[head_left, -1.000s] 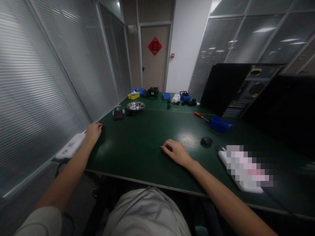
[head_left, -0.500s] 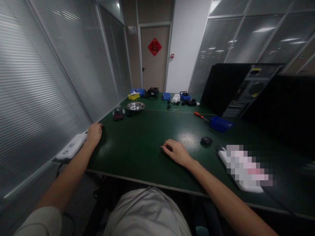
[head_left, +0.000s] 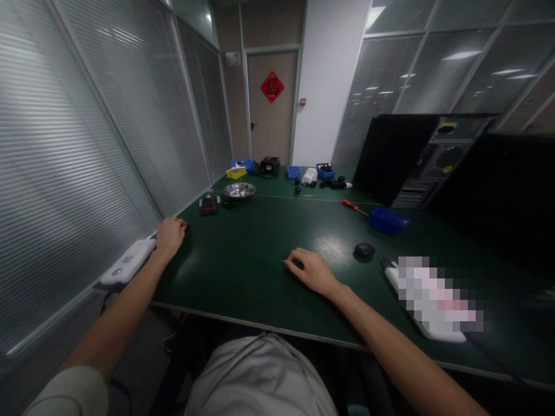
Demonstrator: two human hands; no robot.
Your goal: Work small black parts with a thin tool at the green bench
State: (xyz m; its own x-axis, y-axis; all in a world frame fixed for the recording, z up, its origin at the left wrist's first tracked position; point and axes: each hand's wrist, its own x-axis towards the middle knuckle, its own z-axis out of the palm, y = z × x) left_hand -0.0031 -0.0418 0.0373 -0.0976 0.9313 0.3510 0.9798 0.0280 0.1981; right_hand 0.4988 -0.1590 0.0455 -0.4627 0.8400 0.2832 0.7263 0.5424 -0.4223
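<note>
Near the left edge of the green table [head_left: 243, 277], my left hand [head_left: 172, 235] is closed on a small dark object [head_left: 187, 226] at its fingertips, too small to name. Just beside that wrist lies a white device [head_left: 130, 263]. My right hand [head_left: 313, 268] rests over the middle of the table, its thumb and fingers pinched on a small thin object [head_left: 283, 262] whose pale tip sticks out to the left. A black computer mouse [head_left: 364, 249] sits to the right of my right hand.
A metal dish [head_left: 239, 191] and a dark box [head_left: 210, 205] stand at the back left. An orange screwdriver [head_left: 349, 204], a blue bin [head_left: 389, 221] and a computer case [head_left: 403, 156] are on the right. Small bins line the far end.
My left hand has shifted slightly right, and the small dark object at its fingertips shows more clearly. My right hand has hardly moved. The view has tilted up a little.
</note>
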